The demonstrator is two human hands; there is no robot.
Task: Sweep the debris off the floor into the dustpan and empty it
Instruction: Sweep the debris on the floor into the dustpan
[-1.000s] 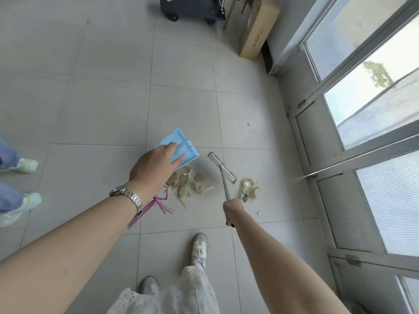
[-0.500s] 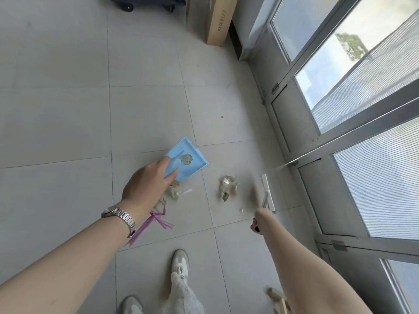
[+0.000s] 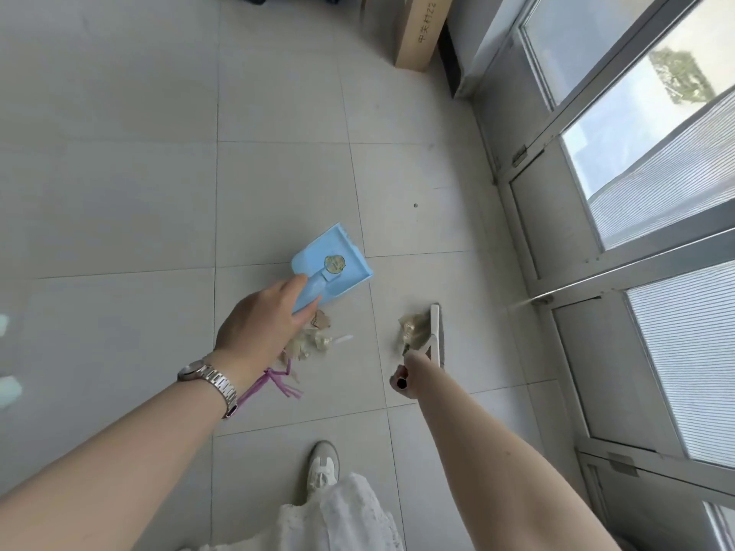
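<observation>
My left hand (image 3: 262, 324) grips the handle of a light blue dustpan (image 3: 332, 264), which tilts above the tiled floor with its underside and a round sticker facing me. A pile of pale crumpled debris (image 3: 308, 340) lies on the floor just below that hand, with a purple ribbon (image 3: 274, 381) beside it. My right hand (image 3: 407, 375) holds the handle of a small white brush (image 3: 435, 332). The brush head rests against a second clump of debris (image 3: 413, 328) to the right of the first pile.
Glass doors with metal frames (image 3: 596, 272) run along the right side. A cardboard box (image 3: 421, 29) leans near the wall at the top. My white shoe (image 3: 322, 467) and skirt hem are below. A small dark speck (image 3: 415, 205) lies on the tile.
The brush has swung from the far right back left against the right clump of debris. The dustpan stays raised in my left hand; the view has shifted slightly.
</observation>
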